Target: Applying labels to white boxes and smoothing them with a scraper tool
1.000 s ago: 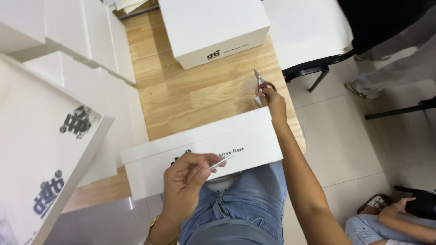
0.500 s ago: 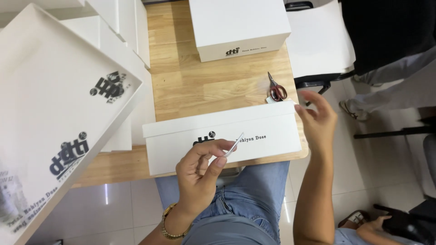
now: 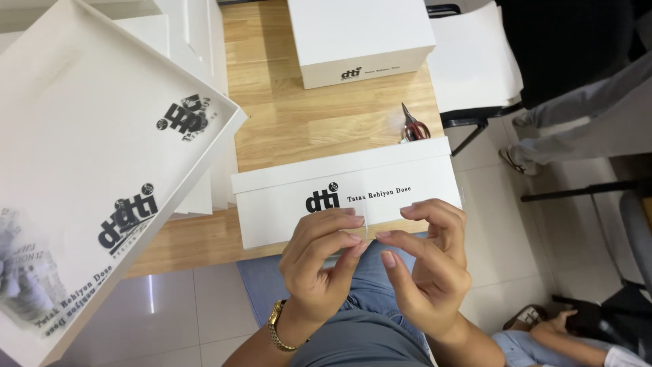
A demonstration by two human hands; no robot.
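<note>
Pinching a small clear strip (image 3: 367, 230) between them, left hand (image 3: 319, 268) and right hand (image 3: 424, 265) hover against the white box's (image 3: 339, 178) near side, strip apparently unstuck, red-handled scissors (image 3: 412, 126) lying on the desk (image 3: 299, 122) behind that box.

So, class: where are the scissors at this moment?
In the head view, the scissors lie on the wooden table, right of centre, just behind the near white box and beyond the right hand.

Bare forearms, gold bracelet watch (image 3: 275, 326) on the left wrist, blue denim jeans (image 3: 360, 299) over the lap
</note>
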